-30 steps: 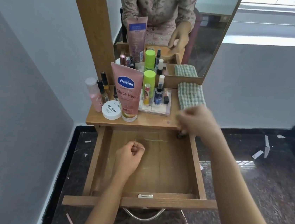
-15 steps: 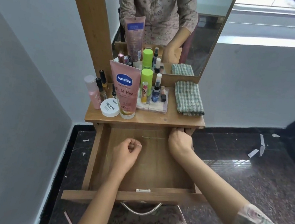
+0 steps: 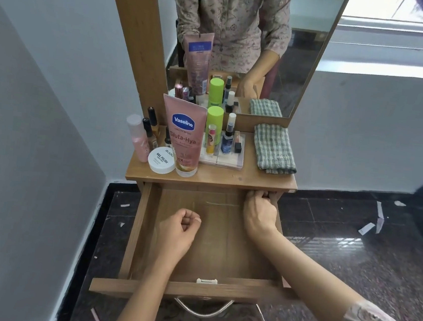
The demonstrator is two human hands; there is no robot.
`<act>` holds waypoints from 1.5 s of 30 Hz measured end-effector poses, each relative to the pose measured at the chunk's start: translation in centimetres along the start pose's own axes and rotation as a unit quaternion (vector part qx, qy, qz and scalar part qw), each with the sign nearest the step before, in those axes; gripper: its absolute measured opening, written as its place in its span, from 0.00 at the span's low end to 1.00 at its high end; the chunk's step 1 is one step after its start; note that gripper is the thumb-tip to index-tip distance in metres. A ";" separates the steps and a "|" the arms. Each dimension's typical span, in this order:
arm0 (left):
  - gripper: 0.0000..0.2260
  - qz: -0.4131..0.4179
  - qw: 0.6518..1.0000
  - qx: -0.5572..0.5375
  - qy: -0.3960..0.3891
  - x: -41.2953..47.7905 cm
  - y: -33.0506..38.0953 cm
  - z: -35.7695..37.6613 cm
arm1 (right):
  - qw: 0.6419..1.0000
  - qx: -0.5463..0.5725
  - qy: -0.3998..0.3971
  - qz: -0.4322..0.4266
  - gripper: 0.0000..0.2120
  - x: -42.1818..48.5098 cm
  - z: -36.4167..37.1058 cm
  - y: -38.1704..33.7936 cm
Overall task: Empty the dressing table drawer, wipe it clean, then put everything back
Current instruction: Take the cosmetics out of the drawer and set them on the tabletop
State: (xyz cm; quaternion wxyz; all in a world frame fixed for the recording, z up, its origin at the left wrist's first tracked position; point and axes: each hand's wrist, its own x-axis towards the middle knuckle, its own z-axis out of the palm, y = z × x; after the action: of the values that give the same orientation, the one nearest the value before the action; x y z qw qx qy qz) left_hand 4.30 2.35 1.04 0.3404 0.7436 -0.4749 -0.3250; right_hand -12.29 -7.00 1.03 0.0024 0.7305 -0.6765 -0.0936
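Observation:
The wooden drawer [image 3: 217, 242] is pulled out and its bottom is bare. My left hand [image 3: 178, 233] hovers over the drawer's left half as a loose fist with nothing visible in it. My right hand [image 3: 259, 213] reaches into the back right corner, fingers curled just under the tabletop's edge; anything they hold is hidden. On the tabletop [image 3: 255, 180] stand a pink Vaseline tube [image 3: 184, 136], a white nail polish remover jar [image 3: 161, 160], a green bottle [image 3: 214, 123] and several small bottles. A folded green checked cloth [image 3: 275, 147] lies at the right.
A mirror [image 3: 309, 52] rises behind the tabletop and reflects the person and the items. A white wall stands close on the left. The dark tiled floor on the right carries paper scraps [image 3: 367, 228]. The drawer's metal handle [image 3: 203, 311] hangs over my lap.
My right hand has dropped from above the tabletop's front edge into the drawer's back right corner. The left fist has stayed in place.

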 end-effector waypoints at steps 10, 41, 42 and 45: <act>0.02 0.000 1.000 0.005 -0.011 0.1 0.4 0.1 | 0.993 0.068 0.064 -0.070 0.06 -4.1 -3.4 0.2; 0.04 -0.023 1.000 -0.016 -0.011 -1.0 2.0 -0.1 | 0.889 0.396 0.183 -0.137 0.18 2.7 -11.1 0.9; 0.04 -0.020 1.000 -0.013 -0.010 -1.0 2.0 -0.1 | 0.885 0.402 0.193 -0.133 0.18 2.5 -11.0 1.1; 0.03 -0.018 1.000 -0.015 -0.010 -0.9 1.9 0.1 | 0.872 0.422 0.229 -0.094 0.15 2.0 -10.3 2.3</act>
State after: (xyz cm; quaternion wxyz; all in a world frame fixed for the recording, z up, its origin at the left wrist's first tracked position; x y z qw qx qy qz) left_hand 3.02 2.54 2.74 0.3411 0.7433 -0.4602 -0.3457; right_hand -13.02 -10.40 11.22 -0.1602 0.7235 -0.5601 0.3704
